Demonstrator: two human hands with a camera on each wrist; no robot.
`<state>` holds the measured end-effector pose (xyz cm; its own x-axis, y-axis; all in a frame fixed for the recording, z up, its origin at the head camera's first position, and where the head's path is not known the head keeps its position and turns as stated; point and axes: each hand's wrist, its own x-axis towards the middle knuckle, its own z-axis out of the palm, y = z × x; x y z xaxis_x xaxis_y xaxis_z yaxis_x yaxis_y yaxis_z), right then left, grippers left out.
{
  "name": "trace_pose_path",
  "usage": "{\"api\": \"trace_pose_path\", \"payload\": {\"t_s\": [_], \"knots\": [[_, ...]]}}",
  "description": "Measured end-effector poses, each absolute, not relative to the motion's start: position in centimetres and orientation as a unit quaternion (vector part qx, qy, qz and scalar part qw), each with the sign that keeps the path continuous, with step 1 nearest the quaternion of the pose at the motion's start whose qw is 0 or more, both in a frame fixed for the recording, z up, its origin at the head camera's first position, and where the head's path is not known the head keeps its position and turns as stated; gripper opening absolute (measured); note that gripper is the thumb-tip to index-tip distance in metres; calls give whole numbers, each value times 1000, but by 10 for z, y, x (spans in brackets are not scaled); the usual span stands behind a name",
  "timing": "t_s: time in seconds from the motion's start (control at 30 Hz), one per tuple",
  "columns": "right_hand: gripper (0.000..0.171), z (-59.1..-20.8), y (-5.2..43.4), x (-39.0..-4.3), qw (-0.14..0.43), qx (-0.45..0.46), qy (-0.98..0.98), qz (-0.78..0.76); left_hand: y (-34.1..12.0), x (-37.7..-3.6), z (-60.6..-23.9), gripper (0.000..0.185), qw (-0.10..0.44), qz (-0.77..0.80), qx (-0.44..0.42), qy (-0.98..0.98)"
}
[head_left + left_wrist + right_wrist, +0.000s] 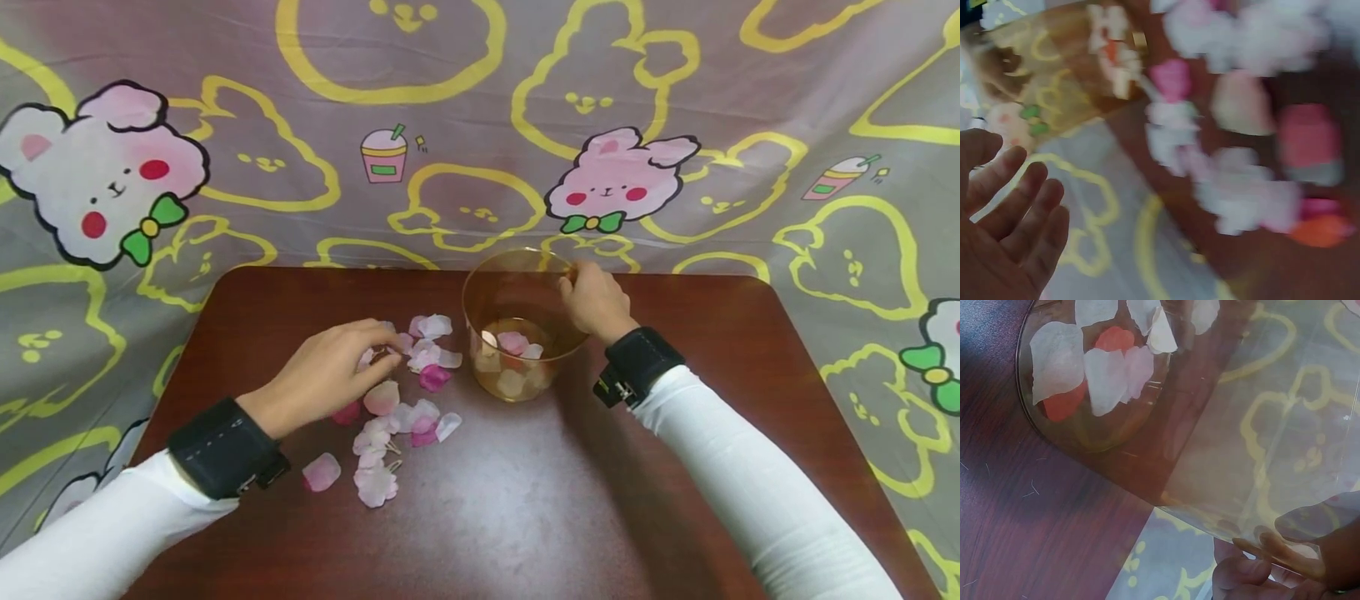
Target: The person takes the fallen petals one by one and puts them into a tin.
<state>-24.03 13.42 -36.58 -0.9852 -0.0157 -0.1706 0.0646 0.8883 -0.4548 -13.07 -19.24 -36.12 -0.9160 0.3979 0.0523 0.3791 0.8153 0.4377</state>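
Note:
My right hand (598, 302) grips the rim of a clear amber plastic bucket (517, 279), which stands on the table. In the right wrist view the fingers (1244, 572) sit right at the rim, and white, pink and red petals (1107, 378) lie on the bucket's bottom. Left of the bucket, loose flower petals (435, 377) in white, pink and magenta are scattered over the tabletop. Above them hovers my left hand (330, 371), its fingers loosely bent. The left wrist view is blurred but shows that hand (1016, 212) with nothing in its fingers.
The dark reddish-brown table (525, 517) ends just behind the bucket. A cartoon-patterned curtain (465, 125) hangs behind and at both sides. One pink petal (321, 472) lies apart near the left wrist.

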Motion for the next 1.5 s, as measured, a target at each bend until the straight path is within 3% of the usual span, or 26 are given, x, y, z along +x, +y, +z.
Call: {"api": "trace_pose_path", "payload": {"t_s": [0.4,0.73,0.97,1.17,1.5], "knots": [[28,-366,134,-241,87,13,967,-240,-261,-85,-421,31,159,163,164,960],[28,-366,134,-242,85,12,968,-236,-266,-67,-447,26,179,167,157,957],[28,-368,134,-243,85,13,968,-234,-269,-65,-449,25,160,163,165,959],[28,-366,135,-243,82,10,968,-236,-269,-72,-439,10,150,145,162,964],[28,-367,134,-243,89,20,967,-237,-242,-105,-382,16,54,165,172,970]]}}
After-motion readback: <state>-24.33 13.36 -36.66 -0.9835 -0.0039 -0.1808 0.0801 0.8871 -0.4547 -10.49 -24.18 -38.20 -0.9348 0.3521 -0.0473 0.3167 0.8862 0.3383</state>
